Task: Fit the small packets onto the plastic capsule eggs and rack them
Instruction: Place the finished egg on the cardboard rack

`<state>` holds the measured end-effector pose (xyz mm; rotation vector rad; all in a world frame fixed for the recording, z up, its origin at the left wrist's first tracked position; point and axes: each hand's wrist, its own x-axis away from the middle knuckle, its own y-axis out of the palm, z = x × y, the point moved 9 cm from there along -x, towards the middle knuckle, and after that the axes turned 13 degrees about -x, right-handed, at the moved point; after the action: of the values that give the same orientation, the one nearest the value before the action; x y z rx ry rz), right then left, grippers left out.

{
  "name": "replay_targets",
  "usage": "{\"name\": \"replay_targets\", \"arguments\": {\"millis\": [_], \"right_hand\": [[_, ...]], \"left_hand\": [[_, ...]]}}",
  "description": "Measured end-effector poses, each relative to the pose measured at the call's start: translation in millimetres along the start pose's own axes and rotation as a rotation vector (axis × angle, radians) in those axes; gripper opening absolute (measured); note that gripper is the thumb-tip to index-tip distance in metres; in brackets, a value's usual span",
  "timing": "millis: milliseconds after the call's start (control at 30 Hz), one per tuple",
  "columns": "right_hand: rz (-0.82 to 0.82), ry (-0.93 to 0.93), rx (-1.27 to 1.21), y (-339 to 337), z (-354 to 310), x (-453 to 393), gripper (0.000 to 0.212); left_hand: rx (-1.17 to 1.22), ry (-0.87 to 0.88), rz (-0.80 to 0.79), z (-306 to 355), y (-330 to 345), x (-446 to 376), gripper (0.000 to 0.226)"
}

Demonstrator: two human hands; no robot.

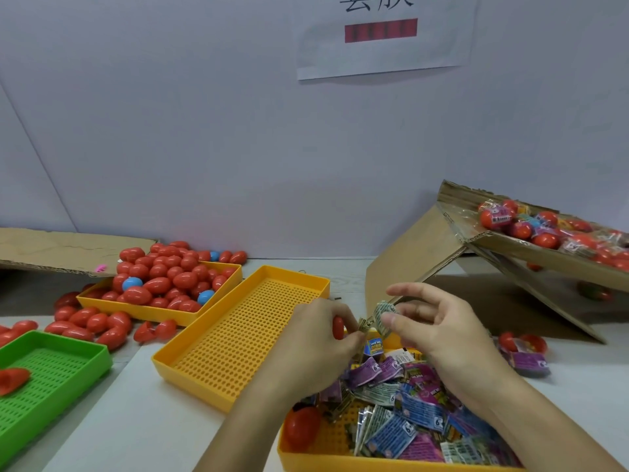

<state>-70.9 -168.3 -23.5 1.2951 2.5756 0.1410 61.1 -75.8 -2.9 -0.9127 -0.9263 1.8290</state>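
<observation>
Fingers [343,316] of the left hand [316,338] curl round a red capsule egg [338,328], while the right hand [439,328] pinches a small silvery packet [383,316] just beside the egg's tip, its other fingers spread loosely. Both hands hover above a yellow tray [306,456] heaped with purple, blue and silver packets [401,413], one more red egg [301,427] lying in its near-left corner. Just to the left lies an empty yellow perforated tray [190,367], behind that a yellow tray [160,313] piled with red and a few blue eggs, more spilled on the tabletop [153,427]. A green tray [98,356] sits far left; a tilted cardboard box [531,253] of wrapped eggs stands right.
</observation>
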Motion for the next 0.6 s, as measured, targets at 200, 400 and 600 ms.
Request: {"name": "replay_targets", "arguments": {"millis": [200,400,600], "right_hand": [[0.132,0.022,-0.156,-15.8,0.5,-3.6,0.028],[0.055,0.035,-0.107,-4.3,1.4,-1.2,0.035],[-0.058,-0.043,-0.076,9.5,-7.6,1.5,0.04]], "left_hand": [[0.027,-0.01,-0.202,-2.4,17.2,4.0,0.026],[0.204,-0.028,0.079,4.7,-15.5,1.9,0.019],[0.412,-0.017,-0.011,16.3,-5.6,3.6,0.017]]}}
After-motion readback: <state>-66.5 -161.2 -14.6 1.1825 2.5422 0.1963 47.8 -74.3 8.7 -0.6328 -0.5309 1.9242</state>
